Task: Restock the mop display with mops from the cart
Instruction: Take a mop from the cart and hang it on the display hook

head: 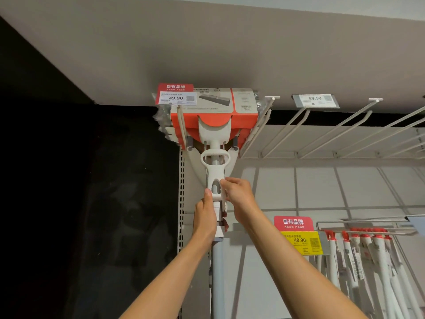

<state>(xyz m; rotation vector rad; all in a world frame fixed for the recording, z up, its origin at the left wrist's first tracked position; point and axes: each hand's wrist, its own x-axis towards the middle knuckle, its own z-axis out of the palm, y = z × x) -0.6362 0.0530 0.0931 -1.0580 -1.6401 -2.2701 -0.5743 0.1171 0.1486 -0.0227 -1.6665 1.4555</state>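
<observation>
**Fingers on the mop, head up at the hooks**

Fingers of both hands are clamped on the mop point(215, 180) we are hanging. Going left to right: the dark wall panel point(69, 180), then our left hand point(205, 217), curled round the white squeeze mechanism with the thumb pressed up its left edge. The grey pole runs down between our forearms and out of view. Our right hand point(239, 200) pinches the same white part from the right, fingertips point(224, 180) at its slotted opening.

Above, the mop's head in its red sleeve point(213, 113) sits at the leftmost hooks point(255, 130), behind the 49.90 tag point(176, 97). We cannot tell whether it is fully seated on them.

Further right, bare hooks point(345, 132) jut out under a 59.50 tag point(316, 100); lower down, other mops point(372, 261) hang packed on a rail. The cart is not in view.

Our judgement: the head is being settled on the hooks. Do it well by keeping the pole plumb, nudging upward and back with both hands together, then easing the grip off slowly, testing that the head holds before letting go. Risk: the sleeve snags and the mop tips off.
</observation>
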